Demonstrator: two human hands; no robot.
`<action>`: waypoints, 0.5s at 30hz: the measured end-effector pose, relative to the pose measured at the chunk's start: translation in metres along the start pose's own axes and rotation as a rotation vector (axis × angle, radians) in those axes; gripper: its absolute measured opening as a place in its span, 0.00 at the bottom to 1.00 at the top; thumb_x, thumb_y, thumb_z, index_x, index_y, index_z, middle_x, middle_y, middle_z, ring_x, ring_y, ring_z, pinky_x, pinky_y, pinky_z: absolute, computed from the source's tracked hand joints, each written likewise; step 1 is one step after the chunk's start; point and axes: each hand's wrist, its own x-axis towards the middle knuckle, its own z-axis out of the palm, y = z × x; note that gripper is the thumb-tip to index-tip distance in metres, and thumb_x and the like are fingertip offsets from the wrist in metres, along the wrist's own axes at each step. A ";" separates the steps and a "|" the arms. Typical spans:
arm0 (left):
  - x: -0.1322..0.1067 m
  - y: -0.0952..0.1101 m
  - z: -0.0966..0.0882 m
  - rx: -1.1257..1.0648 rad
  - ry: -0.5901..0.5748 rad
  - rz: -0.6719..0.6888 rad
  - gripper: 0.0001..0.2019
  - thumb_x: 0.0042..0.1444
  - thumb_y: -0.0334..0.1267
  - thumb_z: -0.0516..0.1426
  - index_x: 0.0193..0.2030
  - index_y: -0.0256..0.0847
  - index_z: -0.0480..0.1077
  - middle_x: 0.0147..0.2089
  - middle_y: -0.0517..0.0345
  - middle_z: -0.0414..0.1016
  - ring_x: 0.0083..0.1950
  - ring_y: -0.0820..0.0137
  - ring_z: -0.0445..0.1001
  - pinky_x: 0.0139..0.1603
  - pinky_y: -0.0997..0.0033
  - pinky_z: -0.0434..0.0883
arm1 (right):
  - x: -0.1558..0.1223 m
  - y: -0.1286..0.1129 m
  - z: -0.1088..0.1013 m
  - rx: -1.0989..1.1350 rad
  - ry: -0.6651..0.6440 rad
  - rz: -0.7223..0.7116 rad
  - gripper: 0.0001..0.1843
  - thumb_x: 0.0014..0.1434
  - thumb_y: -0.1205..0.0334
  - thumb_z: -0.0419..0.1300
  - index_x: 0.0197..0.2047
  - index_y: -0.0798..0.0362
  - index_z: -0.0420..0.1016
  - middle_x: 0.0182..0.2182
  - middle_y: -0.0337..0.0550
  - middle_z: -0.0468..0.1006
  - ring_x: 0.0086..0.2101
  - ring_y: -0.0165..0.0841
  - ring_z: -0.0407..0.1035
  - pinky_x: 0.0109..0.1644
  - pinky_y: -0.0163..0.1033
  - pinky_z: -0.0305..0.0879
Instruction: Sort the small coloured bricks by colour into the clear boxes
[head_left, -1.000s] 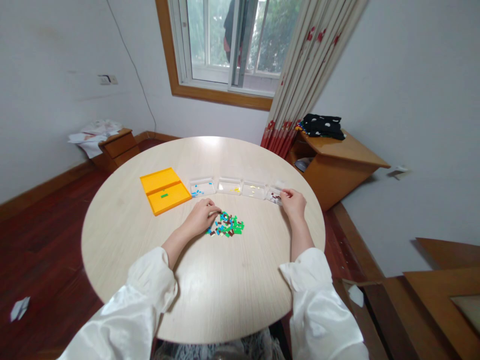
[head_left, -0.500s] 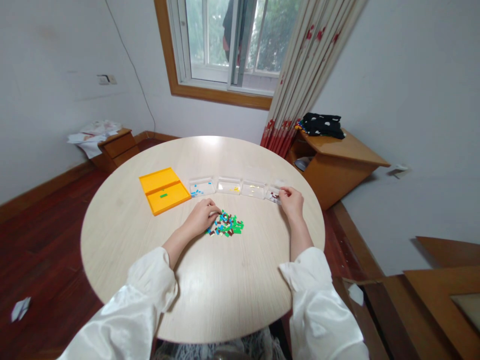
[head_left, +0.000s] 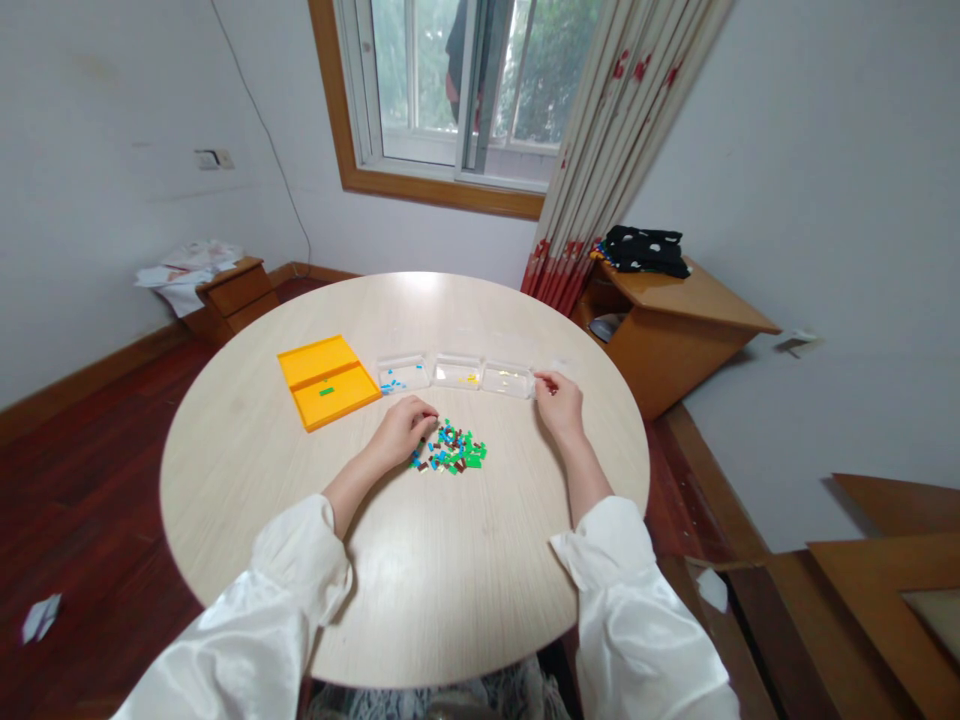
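Note:
A small heap of blue, green and brown pieces lies mid-table. My left hand rests at the heap's left edge, fingers curled with the tips pinched among the pieces; what they hold is too small to see. My right hand lies to the right of the heap, fingers bent over the rightmost clear tray, which it hides. Three clear trays in a row show beyond the heap, holding blue and yellow pieces.
An orange two-part tray with one green piece sits left of the clear trays on the round pale wood table. A wooden cabinet with dark cloth stands at right, a low cabinet with papers at left.
My right hand has slid left, from the far right tray toward the row's third tray, covering the rightmost one. My left hand stays at the heap.

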 end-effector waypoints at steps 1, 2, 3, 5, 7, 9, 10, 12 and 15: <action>0.000 0.001 0.000 -0.041 0.022 -0.033 0.08 0.53 0.34 0.54 0.33 0.38 0.74 0.31 0.55 0.74 0.32 0.71 0.69 0.37 0.69 0.66 | -0.003 -0.005 0.004 0.022 -0.013 -0.028 0.17 0.49 0.61 0.51 0.35 0.58 0.78 0.29 0.48 0.78 0.28 0.34 0.68 0.37 0.39 0.64; 0.001 0.002 0.001 -0.083 0.039 -0.066 0.08 0.52 0.35 0.54 0.33 0.37 0.74 0.31 0.55 0.75 0.30 0.71 0.68 0.35 0.70 0.66 | -0.007 -0.011 0.008 0.043 -0.032 -0.056 0.17 0.50 0.61 0.51 0.34 0.58 0.78 0.29 0.48 0.78 0.29 0.34 0.68 0.37 0.39 0.64; 0.002 0.002 0.001 -0.125 0.052 -0.096 0.09 0.52 0.36 0.54 0.34 0.37 0.75 0.31 0.55 0.75 0.29 0.72 0.67 0.33 0.71 0.66 | -0.011 -0.017 0.012 0.067 -0.059 -0.091 0.16 0.50 0.61 0.51 0.34 0.57 0.78 0.30 0.47 0.78 0.29 0.34 0.68 0.38 0.39 0.64; 0.003 0.003 0.002 -0.215 0.066 -0.143 0.10 0.51 0.38 0.55 0.34 0.37 0.75 0.31 0.54 0.77 0.28 0.72 0.68 0.32 0.71 0.66 | -0.021 -0.031 0.020 0.125 -0.120 -0.161 0.14 0.52 0.61 0.52 0.35 0.56 0.78 0.31 0.46 0.78 0.30 0.34 0.68 0.39 0.39 0.63; 0.004 0.003 0.002 -0.303 0.075 -0.176 0.11 0.50 0.41 0.56 0.33 0.36 0.76 0.31 0.53 0.78 0.29 0.70 0.70 0.33 0.70 0.67 | -0.032 -0.044 0.026 0.179 -0.197 -0.246 0.13 0.53 0.62 0.53 0.37 0.53 0.77 0.31 0.44 0.77 0.31 0.33 0.68 0.40 0.39 0.63; 0.005 0.003 0.002 -0.368 0.071 -0.196 0.12 0.49 0.43 0.57 0.32 0.36 0.76 0.32 0.52 0.78 0.32 0.68 0.73 0.35 0.69 0.68 | -0.043 -0.056 0.030 0.234 -0.279 -0.337 0.11 0.54 0.62 0.56 0.37 0.52 0.77 0.29 0.42 0.76 0.32 0.32 0.67 0.41 0.39 0.63; 0.005 0.003 0.001 -0.389 0.065 -0.200 0.12 0.48 0.44 0.57 0.31 0.36 0.76 0.32 0.52 0.78 0.33 0.68 0.73 0.36 0.68 0.68 | -0.048 -0.061 0.032 0.258 -0.312 -0.373 0.10 0.53 0.62 0.57 0.38 0.51 0.77 0.29 0.42 0.75 0.32 0.33 0.67 0.42 0.40 0.63; 0.005 0.005 0.001 -0.419 0.054 -0.204 0.14 0.47 0.46 0.58 0.31 0.36 0.76 0.31 0.52 0.78 0.33 0.67 0.74 0.37 0.68 0.69 | -0.055 -0.068 0.035 0.289 -0.371 -0.422 0.09 0.53 0.62 0.60 0.38 0.50 0.77 0.29 0.41 0.75 0.33 0.33 0.67 0.43 0.41 0.63; 0.005 0.009 0.000 -0.462 0.032 -0.200 0.15 0.46 0.48 0.58 0.30 0.36 0.75 0.30 0.53 0.78 0.32 0.68 0.73 0.36 0.68 0.69 | -0.062 -0.073 0.039 0.299 -0.430 -0.461 0.09 0.52 0.61 0.62 0.39 0.49 0.77 0.29 0.40 0.75 0.34 0.33 0.67 0.44 0.41 0.63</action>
